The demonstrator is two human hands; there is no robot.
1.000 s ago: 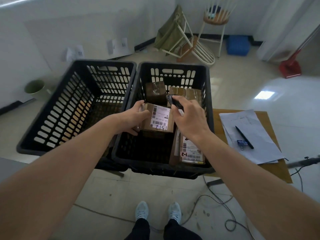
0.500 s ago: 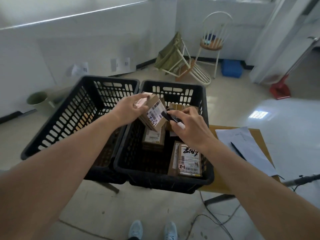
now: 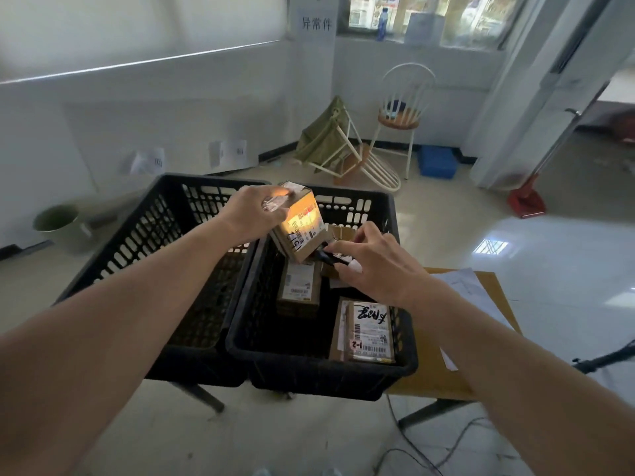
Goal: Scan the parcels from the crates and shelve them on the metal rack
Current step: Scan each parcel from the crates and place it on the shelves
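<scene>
My left hand [image 3: 256,214] grips a small brown parcel [image 3: 299,231] tilted above the right black crate [image 3: 309,374]. An orange glow lights the parcel's white label. My right hand [image 3: 372,262] holds a small black scanner [image 3: 335,260] with a white tip, its end close to the parcel's lower corner. Inside the right crate lie several more parcels, one flat in the middle [image 3: 298,286] and one marked "1-2" at the front right [image 3: 367,333]. The left black crate [image 3: 154,235] stands beside it. No metal rack is in view.
A wooden table [image 3: 443,379] to the right carries white papers [image 3: 470,290]. Cables run over the floor at the lower right. Two chairs [image 3: 398,115], a blue box [image 3: 436,161], a red dustpan [image 3: 525,201] and a green bucket [image 3: 58,223] stand farther back.
My left hand has lifted the parcel out of the right crate and tilted it. The scanner's orange light now falls on its label. My head has tipped up.
</scene>
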